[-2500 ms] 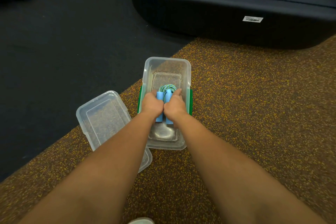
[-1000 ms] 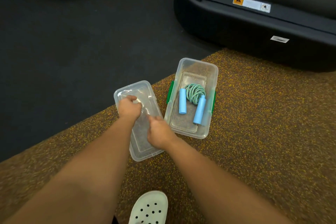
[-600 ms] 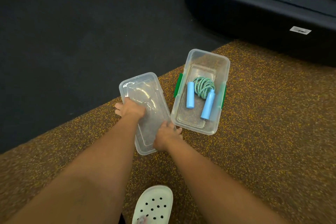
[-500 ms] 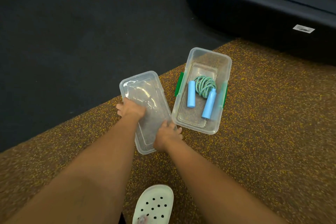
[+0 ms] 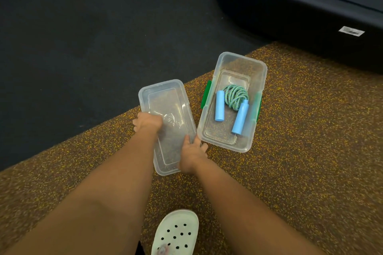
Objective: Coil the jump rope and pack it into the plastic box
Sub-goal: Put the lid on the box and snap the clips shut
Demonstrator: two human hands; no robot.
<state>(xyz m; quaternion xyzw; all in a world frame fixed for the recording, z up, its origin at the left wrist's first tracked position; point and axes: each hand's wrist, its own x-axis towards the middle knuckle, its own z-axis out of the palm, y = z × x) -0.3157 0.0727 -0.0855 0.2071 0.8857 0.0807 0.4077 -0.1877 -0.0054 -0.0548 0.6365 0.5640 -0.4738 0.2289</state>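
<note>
Both hands have left the rope point(image 5: 235, 97), which 2.5 s ago they were pressing into the box point(image 5: 261, 68), and have gone over to the lid point(image 5: 165, 97) lying just left of it. The left hand point(image 5: 148, 122) closes its grip on the lid's left long edge; the right hand point(image 5: 191, 150) grips the lid's right edge near its near corner, fingers curled under the rim. In the last half second little has shifted, so the lid seems about to be lifted (it may already be slightly raised at one end; I cannot tell).

That means the packing itself looks done: the rope sits coiled in the middle of the box on the floor point(image 5: 300, 151), its two handles point(image 5: 219, 105) pointing toward the near end, and only closing remains.

Box and lid are clear, thin, glossy plastic, rectangular with rounded corners; the box carries green latches point(image 5: 206, 94) on its long sides. The rope is braided green-and-blue cord in a loose bundle, the handles smooth pale-blue cylinders. The floor is speckled brown-yellow rubber, meeting plain black matting at the box's far left corner.
</note>
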